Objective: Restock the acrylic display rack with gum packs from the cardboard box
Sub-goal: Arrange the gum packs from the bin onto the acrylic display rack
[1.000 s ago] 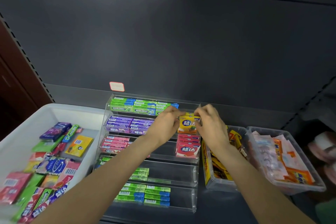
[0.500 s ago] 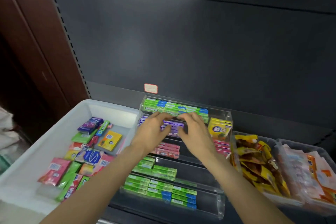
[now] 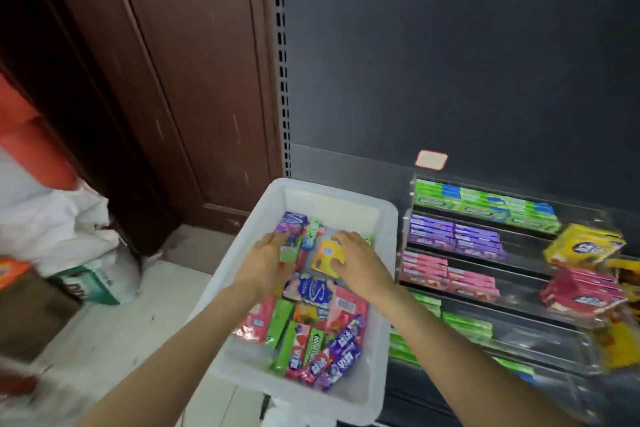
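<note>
Progress: rack (image 3: 502,253) partly filled, lower tiers sparse | bin (image 3: 381,340) at my 9 o'clock, many packs left (mixed flavours) | left hand (image 3: 266,253) flat on purple pack (image 3: 292,224), right hand (image 3: 360,258) spread over yellow pack (image 3: 325,255), neither gripping yet.

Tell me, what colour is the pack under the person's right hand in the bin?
Yellow pack, partly covered by the right hand; the head view shows it.

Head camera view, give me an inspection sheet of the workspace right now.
Surface: dark shelf carrying the rack.
Job's things: white plastic bin of mixed gum packs; acrylic rack part-filled with green, purple and pink rows.
Clutter: yellow gum box tilted on the rack's right side.
Hands: left hand and right hand both reaching into the bin, on packs; grip unclear.
Cables: nothing seen.
Surroundings: brown wooden panel, white bags on the floor.
</note>
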